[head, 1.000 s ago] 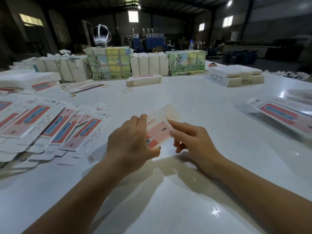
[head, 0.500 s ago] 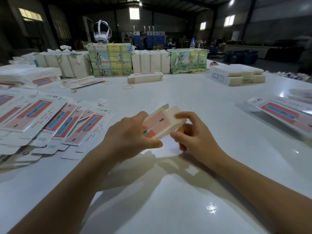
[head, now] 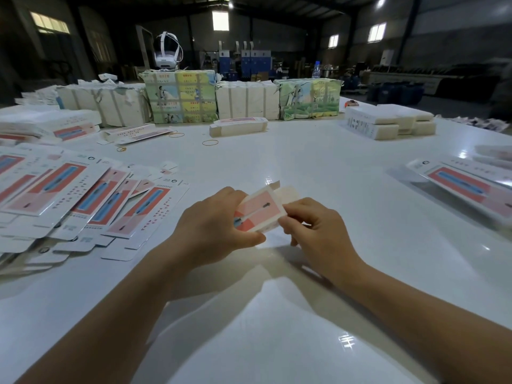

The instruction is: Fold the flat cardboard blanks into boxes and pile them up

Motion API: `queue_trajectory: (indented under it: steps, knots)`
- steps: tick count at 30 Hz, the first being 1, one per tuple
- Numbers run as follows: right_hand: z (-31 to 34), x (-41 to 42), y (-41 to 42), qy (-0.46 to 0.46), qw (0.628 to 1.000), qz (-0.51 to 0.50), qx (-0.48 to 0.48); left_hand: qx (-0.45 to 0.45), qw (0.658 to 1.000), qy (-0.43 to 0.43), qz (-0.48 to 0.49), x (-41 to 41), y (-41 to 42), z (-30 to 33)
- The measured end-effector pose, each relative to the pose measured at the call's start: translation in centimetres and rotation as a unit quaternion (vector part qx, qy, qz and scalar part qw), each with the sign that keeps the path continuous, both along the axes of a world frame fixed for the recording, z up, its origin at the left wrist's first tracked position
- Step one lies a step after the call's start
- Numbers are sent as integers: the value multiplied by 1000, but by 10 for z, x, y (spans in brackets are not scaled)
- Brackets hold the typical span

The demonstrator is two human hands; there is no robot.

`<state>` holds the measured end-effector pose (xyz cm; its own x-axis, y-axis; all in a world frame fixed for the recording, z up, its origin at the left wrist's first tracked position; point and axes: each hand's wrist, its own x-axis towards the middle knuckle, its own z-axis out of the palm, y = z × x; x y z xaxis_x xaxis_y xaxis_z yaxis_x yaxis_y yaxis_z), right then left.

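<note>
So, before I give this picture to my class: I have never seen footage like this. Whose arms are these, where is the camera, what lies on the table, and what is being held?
There is no machine here. The arms belong to a person who wears a wide-angle camera on the head, so you look forward and down as they do. The left hand and right hand both grip a small pink cardboard box, partly folded, with its far end flaps open. It is held above a white table. On the left lies a spread of flat blanks, not yet folded. More blanks lie on the right. Further back are a finished box, a pile of white boxes, rubber bands and wrapped bundles.
</note>
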<state>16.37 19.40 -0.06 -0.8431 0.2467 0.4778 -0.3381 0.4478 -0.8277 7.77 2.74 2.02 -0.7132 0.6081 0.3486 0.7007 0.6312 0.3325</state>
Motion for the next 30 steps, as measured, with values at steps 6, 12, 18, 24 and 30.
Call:
queue_trajectory:
  steps: [6,12,18,24,30]
  knots:
    - [0,-2,6,-54,997,30,-46,-2,999,25,-24,2,-1,-4]
    - [-2,-7,8,-110,992,41,-41,-26,996,78,-16,9,2,-8]
    - [-2,-5,3,-56,998,23,25,-29,991,129,12,15,15,-11]
    - [3,-3,8,-50,993,-20,104,-18,989,143,35,19,19,-12]
    - [14,-8,24,-115,965,-21,-233,27,993,109,34,23,15,-5]
